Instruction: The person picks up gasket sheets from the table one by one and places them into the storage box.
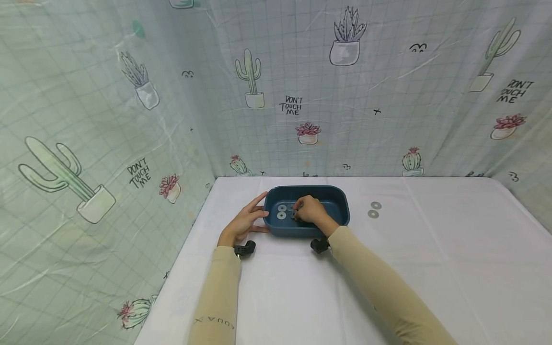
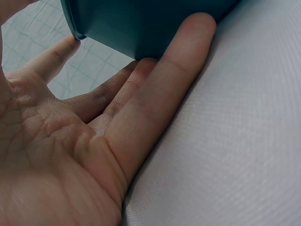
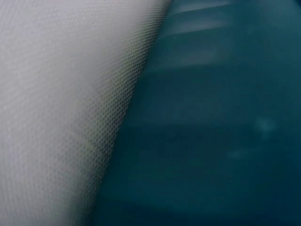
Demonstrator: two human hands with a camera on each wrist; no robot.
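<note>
A blue-green rectangular plastic bin (image 1: 286, 232) sits on the table. My left hand (image 1: 247, 219) is at its left end, with spread, fairly straight fingers touching the outside wall. In the left wrist view, the fingers (image 2: 155, 101) lie along the bin wall (image 2: 127, 28). My right hand (image 1: 311, 211) reaches down into the bin, its bent fingertips pinching a grey washer (image 1: 295, 215) that they partly hide. Just left of them, two flat grey washers (image 1: 281, 215) lie on the bin floor, one behind the other. The right wrist view shows only the bin's outer wall (image 3: 197, 141) and the cloth.
Two more grey washers (image 1: 373, 213) lie on the white tablecloth (image 1: 414, 268) to the right of the bin. A curtain (image 1: 276, 139) printed with cacti hangs behind the table and along its sides.
</note>
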